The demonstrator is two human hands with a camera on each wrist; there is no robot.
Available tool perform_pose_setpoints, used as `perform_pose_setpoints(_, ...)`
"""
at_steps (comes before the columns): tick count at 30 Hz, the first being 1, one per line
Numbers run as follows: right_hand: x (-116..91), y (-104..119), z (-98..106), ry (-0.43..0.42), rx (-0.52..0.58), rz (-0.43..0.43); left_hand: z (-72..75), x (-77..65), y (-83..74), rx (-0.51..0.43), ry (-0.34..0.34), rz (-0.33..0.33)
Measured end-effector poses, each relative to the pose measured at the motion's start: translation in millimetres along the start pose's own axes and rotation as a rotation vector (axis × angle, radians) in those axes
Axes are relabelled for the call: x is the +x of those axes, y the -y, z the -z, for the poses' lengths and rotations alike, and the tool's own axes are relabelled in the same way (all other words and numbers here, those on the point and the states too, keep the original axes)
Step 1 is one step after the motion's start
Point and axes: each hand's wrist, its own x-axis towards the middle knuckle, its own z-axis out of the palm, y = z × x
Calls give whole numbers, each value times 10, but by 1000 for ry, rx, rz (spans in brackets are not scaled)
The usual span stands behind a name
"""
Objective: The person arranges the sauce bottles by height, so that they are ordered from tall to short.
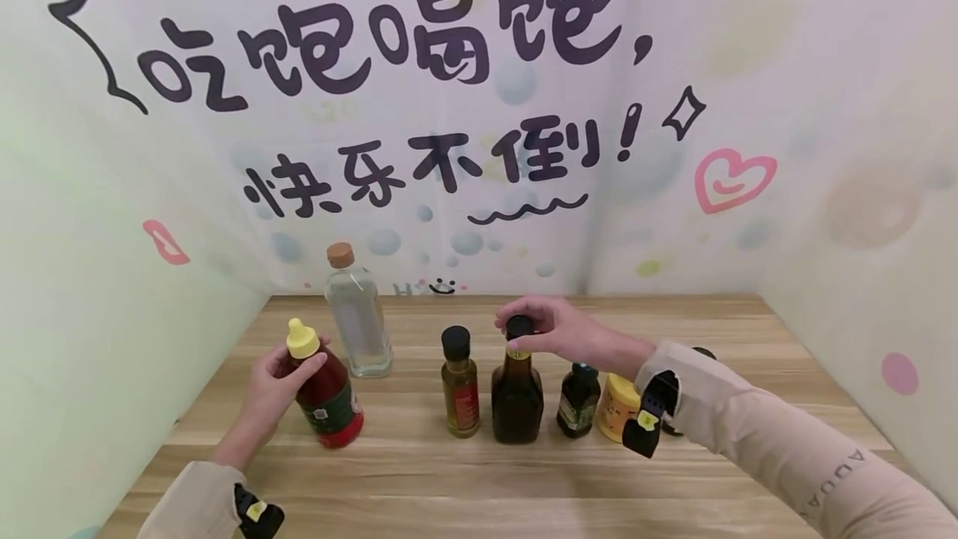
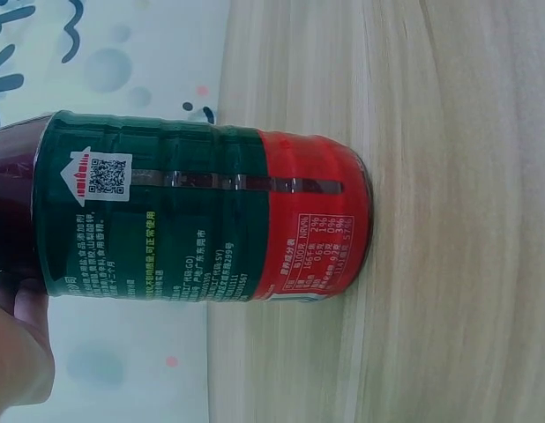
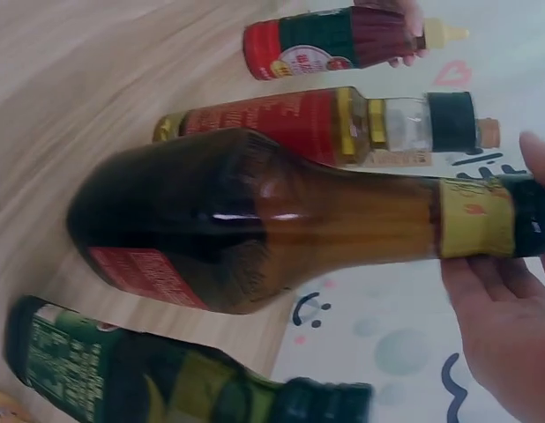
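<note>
My left hand (image 1: 271, 389) grips a red squeeze sauce bottle (image 1: 329, 406) just below its yellow nozzle cap, thumb on the near side. The bottle leans a little, and its green and red back label fills the left wrist view; whether its base touches the table I cannot tell. Around the black cap and neck of a dark brown sauce bottle (image 1: 518, 398) are the fingers of my right hand (image 1: 569, 331). That bottle stands upright between an oil bottle (image 1: 460, 393) with a red label and a small dark green bottle (image 3: 167, 374).
At the back left stands a tall clear bottle (image 1: 359, 318) with a brown cap. A yellow-lidded jar (image 1: 617, 410) sits right of the small dark bottle, partly behind my right forearm, with another dark-topped container beyond. Printed cloth walls border the wooden table (image 1: 419, 489).
</note>
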Motion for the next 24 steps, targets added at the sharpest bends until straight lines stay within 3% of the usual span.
perform_pose_setpoints(3, -3, -40, -30, -19, 8, 31, 0, -13, 10, 1, -13, 2)
perform_pose_setpoints(6, -9, -68, -44, -36, 5, 62, -8, -46, -114, -47, 7, -36)
perform_pose_setpoints(10, -12, -100, -49, -50, -14, 90, -97, -206, -702, -76, 42, -50)
perform_pose_setpoints(13, -23, -118, -43, -61, -37, 105, -196, -331, -1174, -62, 34, -19)
perform_pose_setpoints(16, -38, -137, -38, -62, -58, 126, -249, -377, -1324, -68, 24, -5)
perform_pose_setpoints(19, -41, -154, -35, -57, -79, 148, -227, -332, -1138, -50, 27, -16)
perform_pose_setpoints(22, -25, -164, -35, -49, -90, 169, -114, -192, -652, -50, 37, -63)
perform_pose_setpoints(24, -11, -162, -39, -45, -93, 178, -16, -80, -312, -40, 54, -59)
